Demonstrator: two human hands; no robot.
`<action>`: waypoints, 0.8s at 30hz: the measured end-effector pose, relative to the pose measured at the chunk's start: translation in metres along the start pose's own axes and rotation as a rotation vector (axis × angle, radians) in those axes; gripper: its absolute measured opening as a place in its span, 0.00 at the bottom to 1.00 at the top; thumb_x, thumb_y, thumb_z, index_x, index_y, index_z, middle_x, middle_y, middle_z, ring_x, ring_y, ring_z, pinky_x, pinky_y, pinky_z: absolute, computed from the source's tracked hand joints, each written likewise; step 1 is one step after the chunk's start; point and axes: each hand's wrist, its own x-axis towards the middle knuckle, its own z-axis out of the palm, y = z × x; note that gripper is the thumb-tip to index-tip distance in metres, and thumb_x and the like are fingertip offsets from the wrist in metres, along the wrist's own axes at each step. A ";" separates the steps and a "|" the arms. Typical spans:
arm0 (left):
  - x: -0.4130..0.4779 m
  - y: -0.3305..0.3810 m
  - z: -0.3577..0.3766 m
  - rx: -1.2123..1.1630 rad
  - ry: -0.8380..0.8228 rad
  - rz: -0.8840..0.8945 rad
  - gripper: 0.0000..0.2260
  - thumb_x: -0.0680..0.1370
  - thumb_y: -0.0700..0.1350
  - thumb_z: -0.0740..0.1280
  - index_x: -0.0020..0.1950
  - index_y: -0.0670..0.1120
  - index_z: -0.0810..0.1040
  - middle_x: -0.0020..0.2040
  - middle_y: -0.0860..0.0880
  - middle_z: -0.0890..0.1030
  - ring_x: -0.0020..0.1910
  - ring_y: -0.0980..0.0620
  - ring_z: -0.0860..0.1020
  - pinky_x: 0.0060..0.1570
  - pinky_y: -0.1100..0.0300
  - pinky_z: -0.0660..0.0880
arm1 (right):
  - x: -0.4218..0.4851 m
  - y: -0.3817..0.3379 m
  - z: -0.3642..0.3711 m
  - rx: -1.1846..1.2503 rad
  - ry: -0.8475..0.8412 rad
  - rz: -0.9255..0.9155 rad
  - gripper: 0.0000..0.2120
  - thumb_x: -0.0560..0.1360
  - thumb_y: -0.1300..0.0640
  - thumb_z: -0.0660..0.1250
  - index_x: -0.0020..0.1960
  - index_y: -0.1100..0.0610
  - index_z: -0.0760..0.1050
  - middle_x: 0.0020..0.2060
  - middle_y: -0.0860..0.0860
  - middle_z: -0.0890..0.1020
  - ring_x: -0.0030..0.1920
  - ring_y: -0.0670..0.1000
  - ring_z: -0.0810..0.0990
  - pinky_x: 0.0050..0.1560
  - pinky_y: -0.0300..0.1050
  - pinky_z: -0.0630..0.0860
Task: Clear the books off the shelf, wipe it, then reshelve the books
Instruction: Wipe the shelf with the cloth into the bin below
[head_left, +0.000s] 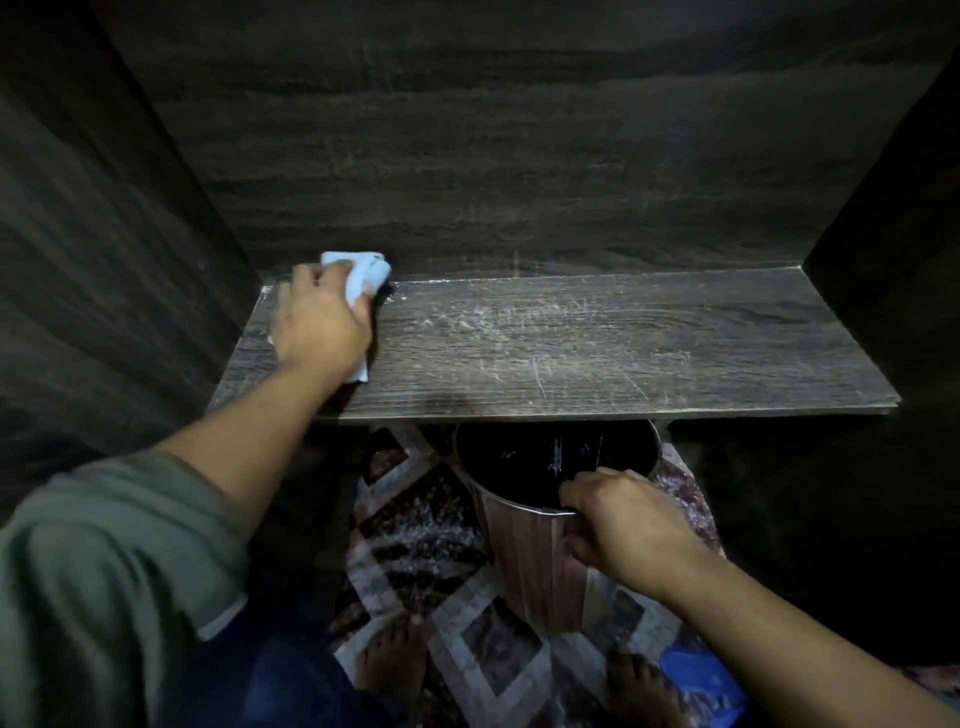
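dim light; dark wood-grain back panel, patterned rug below.

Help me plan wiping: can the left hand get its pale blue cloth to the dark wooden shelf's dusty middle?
Probably yes: left hand and pale blue cloth sit on the dark wooden shelf, nothing lying between.

This looks like a room in a home. A dark wood-grain shelf with matching back and side panels fills the upper frame, its board dusty and scratched. In the lower centre, a diamond-patterned rug covers the floor under bare feet, with a wood-look waste bin just below the shelf edge.
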 end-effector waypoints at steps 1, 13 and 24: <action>0.009 -0.009 0.001 0.041 0.006 -0.043 0.19 0.80 0.52 0.61 0.68 0.46 0.73 0.63 0.38 0.71 0.61 0.34 0.70 0.59 0.43 0.68 | 0.003 -0.002 0.000 0.004 0.000 0.000 0.12 0.71 0.50 0.68 0.52 0.52 0.75 0.52 0.49 0.79 0.58 0.52 0.75 0.55 0.43 0.68; 0.038 -0.076 0.023 0.245 0.053 0.048 0.17 0.77 0.42 0.62 0.58 0.30 0.72 0.57 0.30 0.71 0.60 0.32 0.69 0.60 0.42 0.65 | 0.039 -0.030 0.006 0.065 0.030 -0.049 0.10 0.68 0.52 0.70 0.47 0.53 0.75 0.47 0.50 0.80 0.55 0.54 0.76 0.51 0.46 0.70; 0.035 -0.047 0.029 0.027 -0.178 -0.205 0.22 0.79 0.52 0.59 0.72 0.48 0.68 0.69 0.40 0.68 0.66 0.40 0.69 0.66 0.54 0.66 | 0.036 -0.024 0.016 0.008 0.050 -0.058 0.18 0.53 0.50 0.79 0.37 0.50 0.74 0.33 0.46 0.79 0.39 0.52 0.81 0.36 0.42 0.75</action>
